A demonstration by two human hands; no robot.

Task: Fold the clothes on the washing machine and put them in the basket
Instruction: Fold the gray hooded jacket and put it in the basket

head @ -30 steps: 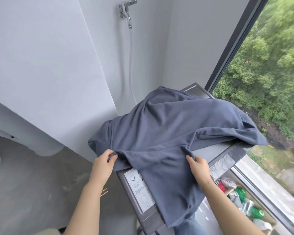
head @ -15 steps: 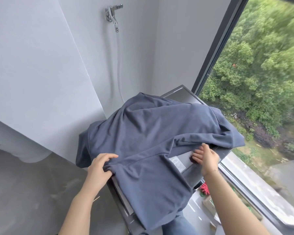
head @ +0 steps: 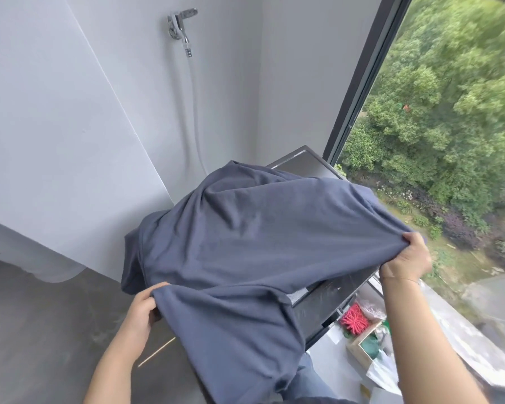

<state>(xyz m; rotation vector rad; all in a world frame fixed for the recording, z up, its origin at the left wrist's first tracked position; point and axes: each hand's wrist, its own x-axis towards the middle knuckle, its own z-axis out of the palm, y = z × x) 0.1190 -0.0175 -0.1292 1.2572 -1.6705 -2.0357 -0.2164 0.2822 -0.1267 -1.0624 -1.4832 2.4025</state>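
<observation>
A grey wall [head: 56,126] fills the left of the view, with a chrome tap [head: 179,26] mounted high on it and a pale hose [head: 193,112] hanging down from it. Low on the left, the left hand [head: 142,312] has its fingers curled round a fold at the near edge of a slate-blue T-shirt [head: 245,243], pinching the cloth in its grip. The T-shirt lies spread and rumpled over the top of the dark washing machine [head: 321,304], covering most of it; its near part hangs down over the front edge, and the machine's far corner shows bare beyond the cloth. On the right, the right hand [head: 405,258] is raised just past the machine's right side, its fingers closed on the T-shirt's right edge, the fabric drawn taut between the 2 hands. Below that hand, on the floor beside the machine, stands a box [head: 362,342] holding red and green items too blurred to name. Farther right, a dark-framed window [head: 359,91] looks out on green trees [head: 449,112]. The basket cannot be seen.
</observation>
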